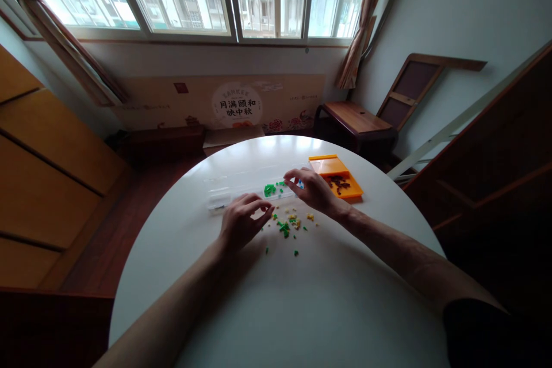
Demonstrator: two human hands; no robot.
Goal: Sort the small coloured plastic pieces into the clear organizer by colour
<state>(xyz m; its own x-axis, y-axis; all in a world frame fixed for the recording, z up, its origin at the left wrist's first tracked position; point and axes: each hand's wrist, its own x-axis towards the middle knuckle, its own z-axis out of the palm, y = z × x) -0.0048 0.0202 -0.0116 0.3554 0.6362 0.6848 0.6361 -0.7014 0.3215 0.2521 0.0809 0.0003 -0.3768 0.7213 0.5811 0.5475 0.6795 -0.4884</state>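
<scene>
My left hand (244, 219) hovers at the left edge of a loose pile of small green and yellow pieces, like tiny building bricks (284, 227). Its thumb and forefinger are bent together in a pinch; anything between them is too small to make out. Over a long clear plastic tray (241, 175) my right hand (311, 188) is curled, thumb and forefinger close together, and what they hold cannot be made out. Below those fingertips, green pieces (269, 190) lie in the tray. Blue bits show partly beneath the right hand.
An orange box (354, 186) holding dark brown pieces (338, 185) stands beyond my right wrist. Everything rests on a round white table (319, 310). A wooden chair (357, 118) is behind the table at right, and a cardboard box (233, 137) sits below the window.
</scene>
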